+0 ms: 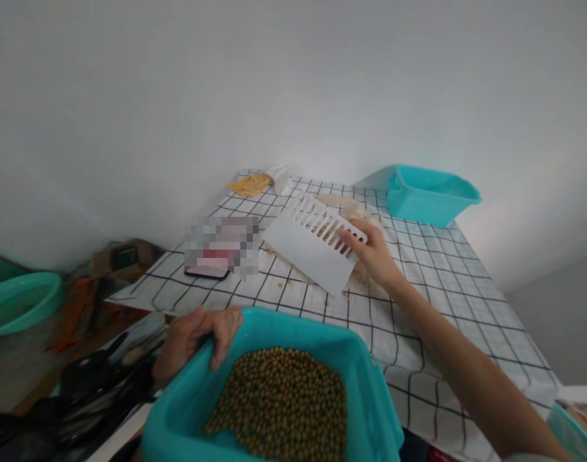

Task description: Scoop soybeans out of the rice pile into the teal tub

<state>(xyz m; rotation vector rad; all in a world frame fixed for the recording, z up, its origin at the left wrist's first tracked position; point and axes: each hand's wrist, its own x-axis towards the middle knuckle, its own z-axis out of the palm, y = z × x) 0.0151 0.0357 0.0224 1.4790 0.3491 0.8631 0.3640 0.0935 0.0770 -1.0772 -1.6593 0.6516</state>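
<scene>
A teal plastic bin [297, 324] sits low in front of me, with a bed of small round olive-brown beads or beans [293, 404] in it. My left hand [199, 337] grips the bin's back left corner, fingers hooked over the rim. Over the table, my right hand [370, 247] is closed on the slotted edge of a flat white plastic board [305, 247]. The board is tilted, its row of long slots toward the far side. Beneath and behind it lies beige, crumpled material [370, 273], partly hidden by the board and hand.
A white checked cloth [442, 282] covers the table. Another teal bin [428, 196] stands at the back right. A phone-like object [216, 253], blurred out, lies on the left. Yellow cloth [249, 185] is at the back. A green basin [24, 301] and clutter are off the table's left side.
</scene>
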